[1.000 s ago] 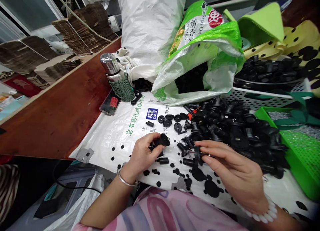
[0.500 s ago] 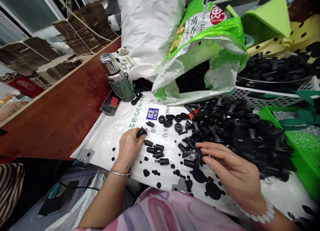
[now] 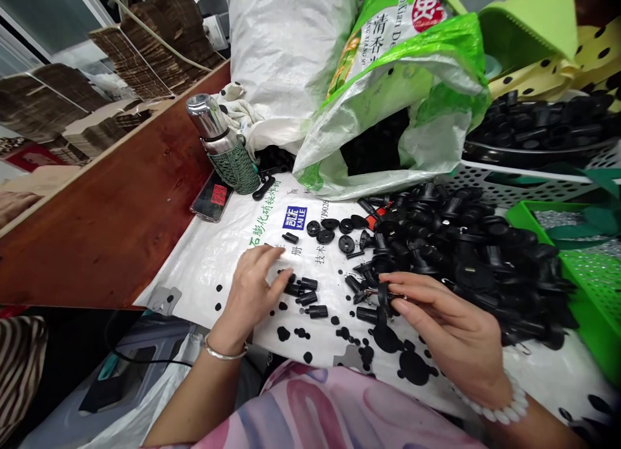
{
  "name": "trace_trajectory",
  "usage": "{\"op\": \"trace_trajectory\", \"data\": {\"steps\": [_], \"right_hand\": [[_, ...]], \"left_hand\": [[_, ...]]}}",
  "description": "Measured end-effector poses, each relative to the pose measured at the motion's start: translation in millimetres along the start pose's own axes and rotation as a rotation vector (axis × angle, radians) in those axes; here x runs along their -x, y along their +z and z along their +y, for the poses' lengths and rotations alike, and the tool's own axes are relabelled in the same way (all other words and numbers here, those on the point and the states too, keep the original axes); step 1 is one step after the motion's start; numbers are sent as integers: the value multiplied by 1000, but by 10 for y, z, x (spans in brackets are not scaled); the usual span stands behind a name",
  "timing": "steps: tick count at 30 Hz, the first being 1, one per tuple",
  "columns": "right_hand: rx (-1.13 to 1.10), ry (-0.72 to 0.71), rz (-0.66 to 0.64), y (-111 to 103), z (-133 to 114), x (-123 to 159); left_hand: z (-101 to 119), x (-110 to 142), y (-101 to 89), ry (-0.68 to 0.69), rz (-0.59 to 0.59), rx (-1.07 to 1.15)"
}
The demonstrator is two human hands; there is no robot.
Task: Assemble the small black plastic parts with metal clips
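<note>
In the head view my left hand (image 3: 252, 290) is over the white sheet, thumb and fingers apart, and no part shows between them. By its thumb lie several small black cylinders (image 3: 307, 298), some partly covered by it. Another small black cylinder (image 3: 290, 238) lies just beyond its fingertips. My right hand (image 3: 449, 329) pinches a black disc-shaped part (image 3: 383, 300) between thumb and fingers, with thin metal showing on both sides of it. The disc is close to the left edge of a large heap of black plastic parts (image 3: 468, 268).
A steel flask (image 3: 233, 167) and a phone (image 3: 211, 200) stand and lie by the wooden board (image 3: 160, 177). Behind is an open green-and-white bag (image 3: 436, 93) with black parts inside. At right are a green basket (image 3: 589, 306) and a white basket (image 3: 509, 184). Another person's hand (image 3: 17, 206) shows far left.
My left hand has opened, and the black flared part it held is no longer visible. My right hand keeps its pinch on the disc. Another person's hand shows more clearly at far left.
</note>
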State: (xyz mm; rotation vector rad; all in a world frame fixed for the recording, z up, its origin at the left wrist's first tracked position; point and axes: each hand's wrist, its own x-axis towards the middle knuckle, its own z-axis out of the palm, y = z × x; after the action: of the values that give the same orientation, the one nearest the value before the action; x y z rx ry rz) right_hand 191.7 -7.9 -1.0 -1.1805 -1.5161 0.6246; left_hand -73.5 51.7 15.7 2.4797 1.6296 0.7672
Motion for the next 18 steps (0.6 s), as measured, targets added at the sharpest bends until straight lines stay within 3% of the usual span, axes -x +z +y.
{"op": "trace_trajectory", "data": {"steps": [4, 9, 13, 18], "right_hand": [[-13, -11, -30, 8, -1, -6], [-12, -1, -29, -4, 11, 11], [-22, 1, -18, -24, 37, 28], [-22, -8, -24, -16, 52, 23]], "left_hand": [[157, -38, 11, 206, -252, 15], [233, -201, 68, 247, -455, -65], [240, -284, 64, 205, -475, -69], [281, -303, 4, 127, -394, -1]]}}
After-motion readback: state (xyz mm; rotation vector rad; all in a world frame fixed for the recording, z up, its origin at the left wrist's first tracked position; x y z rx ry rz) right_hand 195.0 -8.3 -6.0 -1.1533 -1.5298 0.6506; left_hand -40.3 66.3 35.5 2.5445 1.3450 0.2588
